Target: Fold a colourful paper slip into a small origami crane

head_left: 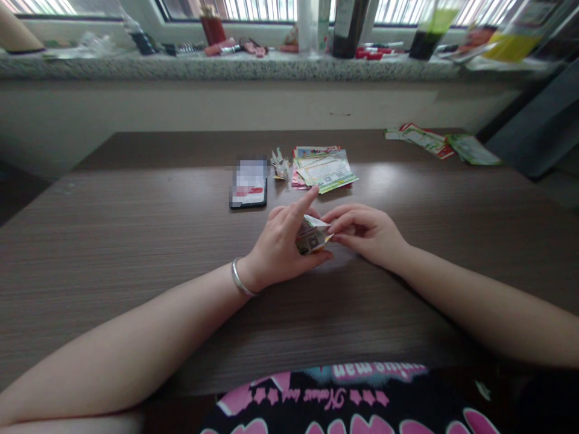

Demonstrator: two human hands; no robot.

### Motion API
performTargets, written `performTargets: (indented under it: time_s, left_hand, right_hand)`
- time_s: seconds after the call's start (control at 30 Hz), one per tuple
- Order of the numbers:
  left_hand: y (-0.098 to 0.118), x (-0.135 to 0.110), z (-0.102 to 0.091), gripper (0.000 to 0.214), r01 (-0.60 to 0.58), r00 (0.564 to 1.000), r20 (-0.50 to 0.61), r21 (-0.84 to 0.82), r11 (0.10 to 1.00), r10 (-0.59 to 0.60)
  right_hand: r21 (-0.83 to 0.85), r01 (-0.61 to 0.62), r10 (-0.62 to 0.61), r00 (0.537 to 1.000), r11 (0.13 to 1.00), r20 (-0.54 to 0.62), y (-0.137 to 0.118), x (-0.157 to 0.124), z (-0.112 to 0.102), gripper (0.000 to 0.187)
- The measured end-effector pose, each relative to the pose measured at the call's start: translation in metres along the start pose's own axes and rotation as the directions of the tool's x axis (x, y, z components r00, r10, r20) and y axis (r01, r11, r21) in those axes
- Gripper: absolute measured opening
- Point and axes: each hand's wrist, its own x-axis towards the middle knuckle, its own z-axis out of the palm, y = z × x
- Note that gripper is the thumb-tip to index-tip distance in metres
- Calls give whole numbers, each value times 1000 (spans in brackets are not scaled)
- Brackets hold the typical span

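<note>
Between my hands is a small folded piece of printed paper with a dark square code on it. My left hand, with a silver bangle at the wrist, grips its left side between thumb and fingers, the index finger pointing up and away. Its right corner is pinched by the fingertips of my right hand. Just beyond lies a stack of printed paper sheets, white, green and red. Left of the stack sits a small folded paper piece, and beside that a phone with its screen lit.
More printed sheets and a green packet or sheet lie at the table's far right. Behind the brown table, a stone window sill carries bottles, pens and a red cup of sticks.
</note>
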Motion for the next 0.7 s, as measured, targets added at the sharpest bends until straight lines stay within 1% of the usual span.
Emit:
performTargets:
  time_s: [0.1, 0.2, 0.3, 0.4, 0.5, 0.6, 0.7]
  left_hand:
    - [1, -1, 1, 96, 10, 1000, -13, 31, 999, -10]
    - [2, 0, 2, 90, 17, 999, -31, 62, 998, -16]
    - [3, 0, 1, 82, 25, 1000, -14, 107, 994, -23]
    - [4, 1, 0, 70, 17, 1000, 6, 141, 990, -18]
    - [4, 1, -1, 64, 24, 1000, 8, 142, 990, -26]
    - [4, 1, 0, 59, 26, 1000, 2, 130, 991, -26]
    - [4, 2, -1, 50, 21, 1000, -8, 97, 995, -20]
  right_hand:
    - [-22, -18, 18, 999, 1000, -29, 3, -1, 1, 4]
    - [-83, -54, 48, 997, 995, -68, 3, -2, 1, 4]
    - [-131, -85, 71, 992, 988, -107, 2, -3, 0, 6]
    - [-84, -107, 97, 988, 991, -123, 2, -4, 1, 6]
    - [-25, -128, 123, 983, 992, -133, 3, -4, 3, 6]
    - [-27, -113, 108, 985, 993, -137, 1, -4, 3, 5]
    - [-84, -69, 59, 991, 994, -123, -3, -4, 2, 2]
